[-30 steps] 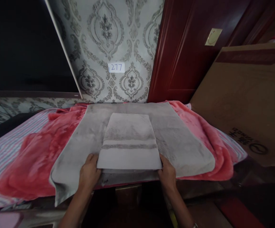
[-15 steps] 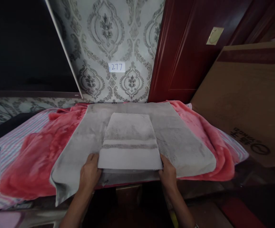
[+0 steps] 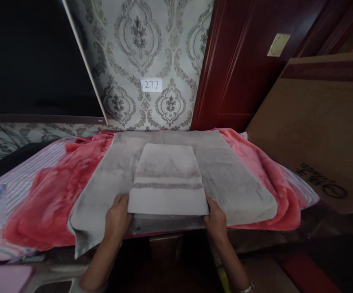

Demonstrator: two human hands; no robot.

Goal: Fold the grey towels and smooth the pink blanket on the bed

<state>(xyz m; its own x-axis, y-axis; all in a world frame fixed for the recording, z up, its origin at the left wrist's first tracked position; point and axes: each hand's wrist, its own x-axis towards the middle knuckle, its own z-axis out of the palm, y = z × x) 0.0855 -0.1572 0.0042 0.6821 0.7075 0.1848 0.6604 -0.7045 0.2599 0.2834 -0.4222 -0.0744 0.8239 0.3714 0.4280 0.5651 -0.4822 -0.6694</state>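
A folded light grey towel (image 3: 168,201) with a darker band across it lies in the middle of a wider grey cloth (image 3: 237,187). My left hand (image 3: 117,217) is closed on the towel's near left corner, its fingertips partly hidden. At the near right corner, my right hand (image 3: 216,218) pinches the same towel. Between the two hands the towel's near edge runs straight and looks taut. The grey cloth's front left corner hangs down over the edge beside my left forearm.
Under the cloth spreads a pink plush blanket (image 3: 48,195) over striped bedding (image 3: 36,162). A large dark screen (image 3: 36,61) stands back left. To the right are a dark red door (image 3: 240,61) and a big cardboard box (image 3: 325,130). A label reading 277 (image 3: 151,84) is on the wallpaper.
The view has shifted very slightly. Both hands keep their hold on the towel's near corners, and the towel lies as before.
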